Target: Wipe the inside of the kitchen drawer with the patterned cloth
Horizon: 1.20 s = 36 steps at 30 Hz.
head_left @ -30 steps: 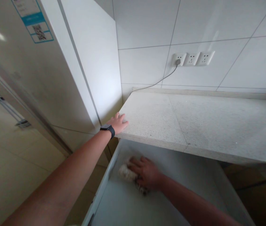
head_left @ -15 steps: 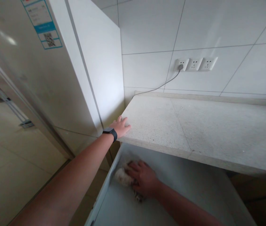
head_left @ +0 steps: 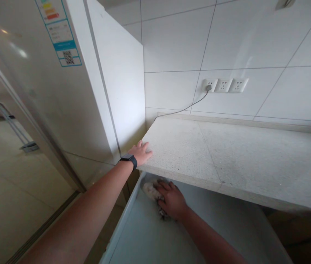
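Cloth, pale and crumpled, lies in the white drawer pulled out below the countertop, right under the countertop's front edge and close to its left end; on my feed the right hand covers most of it, fingers bent down over the wad and gripping it against the drawer floor, with a scrap showing under the palm. The countertop's lip overhangs the drawer's far end, so I cannot see past the cloth; the drawer's left wall runs just beside it. The left hand rests palm down on the countertop's near left corner, fingers loosely spread, holding nothing; a dark watch sits on its wrist. Left of the countertop stands a tall fridge with a label; on the tiled wall behind the countertop are three sockets, a grey cable running from the leftmost one down behind the countertop's back corner.
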Tool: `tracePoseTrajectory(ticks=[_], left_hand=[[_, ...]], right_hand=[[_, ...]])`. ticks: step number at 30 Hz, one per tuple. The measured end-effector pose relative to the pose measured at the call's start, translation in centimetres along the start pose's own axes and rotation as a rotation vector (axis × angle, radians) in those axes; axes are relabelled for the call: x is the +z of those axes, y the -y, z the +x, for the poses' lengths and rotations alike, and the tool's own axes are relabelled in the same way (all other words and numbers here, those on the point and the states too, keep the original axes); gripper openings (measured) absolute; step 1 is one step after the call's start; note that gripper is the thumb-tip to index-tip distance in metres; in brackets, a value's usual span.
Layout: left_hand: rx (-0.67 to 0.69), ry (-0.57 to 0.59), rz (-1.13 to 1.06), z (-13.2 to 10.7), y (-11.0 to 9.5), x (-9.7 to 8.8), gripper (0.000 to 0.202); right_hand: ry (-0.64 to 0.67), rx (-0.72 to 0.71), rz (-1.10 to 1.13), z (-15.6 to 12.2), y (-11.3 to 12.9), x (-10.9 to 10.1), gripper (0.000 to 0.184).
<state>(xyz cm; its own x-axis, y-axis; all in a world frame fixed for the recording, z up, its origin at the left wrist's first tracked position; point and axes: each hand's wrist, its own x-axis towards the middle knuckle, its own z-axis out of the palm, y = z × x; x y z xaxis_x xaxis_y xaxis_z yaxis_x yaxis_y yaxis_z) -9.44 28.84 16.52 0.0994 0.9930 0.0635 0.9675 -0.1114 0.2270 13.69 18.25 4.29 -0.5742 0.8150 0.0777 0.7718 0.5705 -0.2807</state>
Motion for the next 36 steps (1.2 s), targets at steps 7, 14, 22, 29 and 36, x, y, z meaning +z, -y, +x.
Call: tracePoseTrajectory(ticks=[7,14,22,29,36], left_hand=[[0.008,-0.01,0.007,0.1,0.1,0.1,0.072],[0.182,-0.12,0.166,0.3,-0.4,0.7,0.059],[0.607,-0.206,0.173,-0.2,-0.6,0.9,0.054],[0.633,-0.241,0.165,-0.2,-0.4,0.8,0.052],[0.611,-0.24,0.161,-0.4,-0.8,0.5,0.05]], right_hand=[[-0.002,-0.043,0.01,-1.1,1.6,1.6,0.066],[0.138,-0.384,0.1,-4.5,5.2,2.4,0.072],[-0.008,-0.098,0.097,0.0,-0.3,0.6,0.071],[-0.044,0.047,0.033,0.7,1.4,1.1,0.069],[0.206,-0.381,0.111,-4.6,6.7,2.2,0.078]])
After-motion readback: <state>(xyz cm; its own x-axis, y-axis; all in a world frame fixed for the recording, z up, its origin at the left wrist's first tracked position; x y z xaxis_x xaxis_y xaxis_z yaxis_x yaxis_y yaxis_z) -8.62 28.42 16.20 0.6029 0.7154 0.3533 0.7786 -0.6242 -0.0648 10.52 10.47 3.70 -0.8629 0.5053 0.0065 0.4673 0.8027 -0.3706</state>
